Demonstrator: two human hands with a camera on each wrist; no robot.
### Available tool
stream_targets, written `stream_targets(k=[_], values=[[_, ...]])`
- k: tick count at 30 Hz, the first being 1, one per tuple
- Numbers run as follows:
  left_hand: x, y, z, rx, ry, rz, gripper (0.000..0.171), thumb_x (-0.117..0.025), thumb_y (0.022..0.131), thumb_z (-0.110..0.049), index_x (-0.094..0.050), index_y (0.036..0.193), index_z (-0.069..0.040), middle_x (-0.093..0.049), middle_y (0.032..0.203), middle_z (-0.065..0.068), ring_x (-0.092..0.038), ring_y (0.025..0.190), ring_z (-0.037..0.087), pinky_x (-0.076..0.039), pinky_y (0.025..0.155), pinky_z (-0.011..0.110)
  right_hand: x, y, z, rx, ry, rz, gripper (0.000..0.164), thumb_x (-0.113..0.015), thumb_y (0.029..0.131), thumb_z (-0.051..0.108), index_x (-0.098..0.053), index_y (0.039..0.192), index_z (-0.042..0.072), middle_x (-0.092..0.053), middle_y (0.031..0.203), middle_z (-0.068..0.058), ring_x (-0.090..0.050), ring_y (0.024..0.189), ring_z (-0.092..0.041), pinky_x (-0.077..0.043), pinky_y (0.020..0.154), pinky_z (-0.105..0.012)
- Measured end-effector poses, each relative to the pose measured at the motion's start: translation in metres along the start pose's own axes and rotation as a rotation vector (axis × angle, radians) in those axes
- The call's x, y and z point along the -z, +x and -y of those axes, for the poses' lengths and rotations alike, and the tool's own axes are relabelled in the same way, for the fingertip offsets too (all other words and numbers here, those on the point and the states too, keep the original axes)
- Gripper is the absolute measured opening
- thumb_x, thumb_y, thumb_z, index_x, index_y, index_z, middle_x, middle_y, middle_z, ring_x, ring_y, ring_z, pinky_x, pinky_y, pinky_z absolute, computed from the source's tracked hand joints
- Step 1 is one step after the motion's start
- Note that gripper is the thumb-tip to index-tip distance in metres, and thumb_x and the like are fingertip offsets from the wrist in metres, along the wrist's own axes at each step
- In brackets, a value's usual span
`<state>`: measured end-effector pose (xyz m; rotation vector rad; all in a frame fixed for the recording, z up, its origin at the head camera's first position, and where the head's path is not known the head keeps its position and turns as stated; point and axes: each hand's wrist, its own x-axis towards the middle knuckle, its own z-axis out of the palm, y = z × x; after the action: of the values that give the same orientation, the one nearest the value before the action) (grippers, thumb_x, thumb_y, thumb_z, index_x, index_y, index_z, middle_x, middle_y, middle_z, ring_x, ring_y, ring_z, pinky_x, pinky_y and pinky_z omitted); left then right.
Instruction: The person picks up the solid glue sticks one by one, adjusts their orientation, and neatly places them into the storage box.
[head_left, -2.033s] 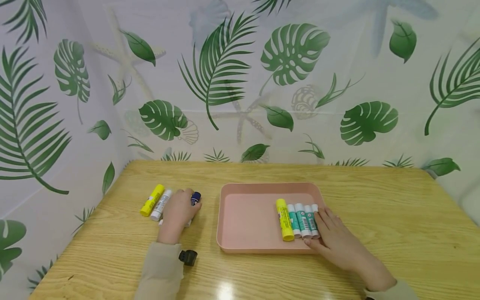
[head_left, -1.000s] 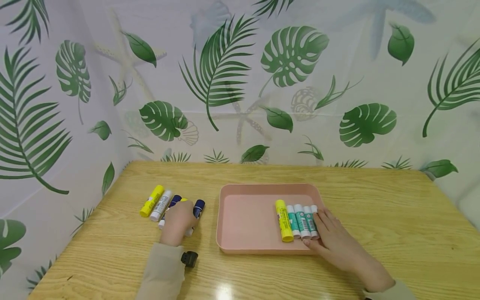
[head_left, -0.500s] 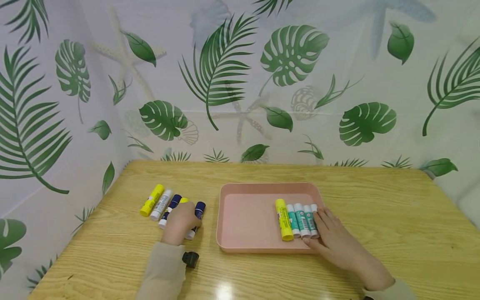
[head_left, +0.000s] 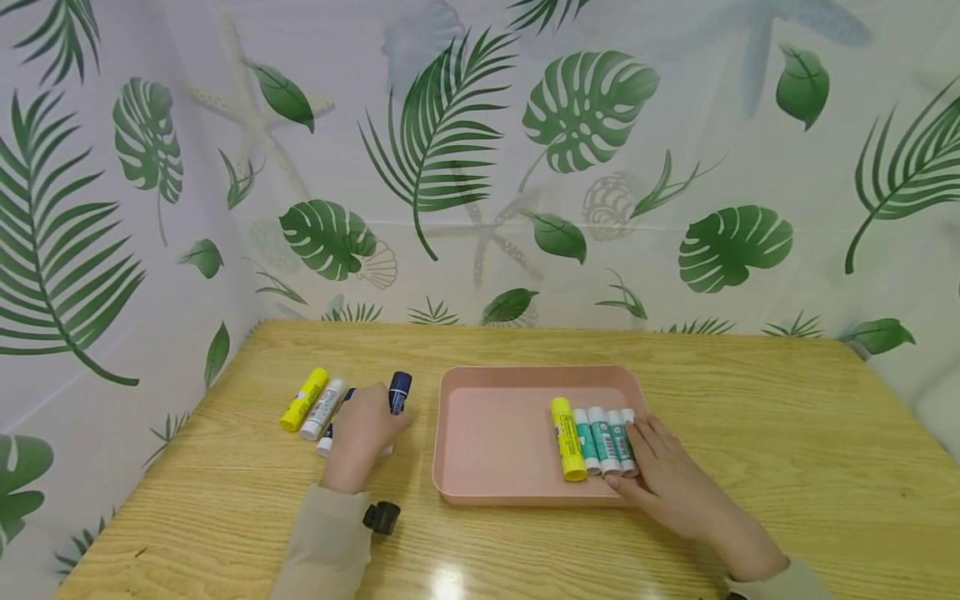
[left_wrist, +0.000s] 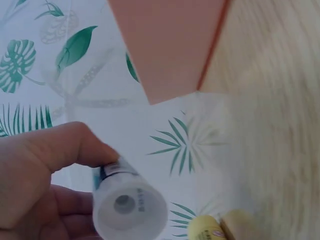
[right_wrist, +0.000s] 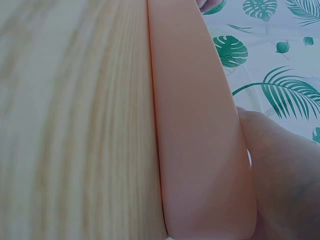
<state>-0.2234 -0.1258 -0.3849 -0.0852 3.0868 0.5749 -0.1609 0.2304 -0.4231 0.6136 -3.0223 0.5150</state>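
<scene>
Pink plastic tray [head_left: 495, 442] sits mid-bench [head_left: 750, 433], carrying a yellow glue stick [head_left: 568, 439] and what look like four teal-labelled sticks [head_left: 603, 442] in a row at its 3 o'clock side. Right hand [head_left: 667, 475] lies flat with straight fingers touching the outermost teal stick, its grip released. At the tray's 9 o'clock, the left hand [head_left: 360, 437] has its grip clenched around a blue-capped glue stick [head_left: 399, 392], tilted up. Another yellow stick [head_left: 303, 400] and a white stick [head_left: 322, 409] lie beside it.

Glue sticks [head_left: 596, 439] lie in the tray [head_left: 495, 433]; more sticks [head_left: 313, 404] lie left of it.
</scene>
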Motion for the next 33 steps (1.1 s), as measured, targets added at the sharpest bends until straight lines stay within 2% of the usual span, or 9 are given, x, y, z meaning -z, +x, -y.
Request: stream_targets(k=[5,13,15,17,19,21,26,33], values=[[0.008,-0.006,-0.011,-0.041,0.027,-0.161,0.033,-0.061,0.076,-0.026,-0.054,0.088,0.004,-0.051,0.070,0.011,-0.048,0.054,0.021,-0.040,0.043,0.031,-0.001,0.000,0.000,0.001,0.004,-0.001,0.079,-0.045,0.088,0.048,-0.024,0.133,-0.013,-0.018,0.139,-0.029,-0.011,0.128,-0.041,-0.017,0.098,-0.055],[0.013,-0.019,-0.023,-0.204,0.085,-0.561,0.021,-0.060,0.075,-0.015,-0.055,0.083,0.004,-0.049,0.067,0.011,-0.044,0.047,0.020,-0.041,0.039,0.033,-0.001,0.001,0.000,0.001,0.005,-0.003,0.076,-0.045,0.088,0.048,-0.026,0.134,-0.010,-0.019,0.139,-0.028,-0.011,0.128,-0.041,-0.018,0.098,-0.055],[0.014,-0.021,-0.026,-0.232,0.089,-0.621,0.020,-0.061,0.074,-0.013,-0.056,0.083,0.004,-0.049,0.067,0.011,-0.045,0.047,0.020,-0.041,0.038,0.033,-0.001,0.001,0.000,0.002,0.005,-0.003,0.076,-0.045,0.088,0.048,-0.026,0.133,-0.010,-0.019,0.139,-0.028,-0.012,0.128,-0.041,-0.018,0.097,-0.055],[0.014,-0.021,-0.027,-0.247,0.092,-0.655,0.020,-0.062,0.073,-0.013,-0.056,0.082,0.004,-0.050,0.067,0.012,-0.045,0.046,0.020,-0.041,0.037,0.033,-0.001,0.001,0.000,0.003,0.007,-0.003,0.077,-0.045,0.088,0.048,-0.026,0.133,-0.010,-0.019,0.139,-0.028,-0.012,0.128,-0.041,-0.018,0.097,-0.055],[0.015,-0.022,-0.030,-0.253,0.092,-0.659,0.020,-0.063,0.073,-0.013,-0.056,0.081,0.004,-0.051,0.067,0.012,-0.045,0.046,0.020,-0.040,0.036,0.033,0.000,0.001,0.000,0.005,0.012,-0.003,0.076,-0.045,0.088,0.048,-0.026,0.133,-0.011,-0.019,0.139,-0.028,-0.012,0.128,-0.041,-0.018,0.097,-0.055],[0.014,-0.022,-0.033,-0.250,0.085,-0.637,0.019,-0.063,0.073,-0.013,-0.057,0.080,0.004,-0.051,0.067,0.012,-0.045,0.046,0.020,-0.040,0.035,0.033,0.000,0.001,0.000,0.007,0.013,-0.004,0.076,-0.045,0.088,0.047,-0.026,0.133,-0.011,-0.020,0.138,-0.029,-0.012,0.128,-0.042,-0.018,0.097,-0.055],[0.014,-0.021,-0.041,-0.198,0.050,-0.507,0.026,-0.064,0.074,-0.017,-0.058,0.086,0.005,-0.052,0.071,0.011,-0.049,0.050,0.021,-0.042,0.039,0.033,-0.001,0.001,0.000,0.013,0.007,-0.007,0.075,-0.046,0.088,0.046,-0.027,0.133,-0.011,-0.020,0.138,-0.029,-0.013,0.127,-0.042,-0.018,0.097,-0.055],[0.014,-0.016,-0.057,-0.113,0.045,-0.313,0.044,-0.062,0.080,-0.032,-0.056,0.100,0.006,-0.057,0.087,0.015,-0.058,0.068,0.026,-0.049,0.054,0.036,0.000,0.001,0.000,0.010,0.007,-0.012,0.075,-0.046,0.088,0.047,-0.027,0.133,-0.011,-0.021,0.138,-0.029,-0.014,0.127,-0.042,-0.018,0.097,-0.055]])
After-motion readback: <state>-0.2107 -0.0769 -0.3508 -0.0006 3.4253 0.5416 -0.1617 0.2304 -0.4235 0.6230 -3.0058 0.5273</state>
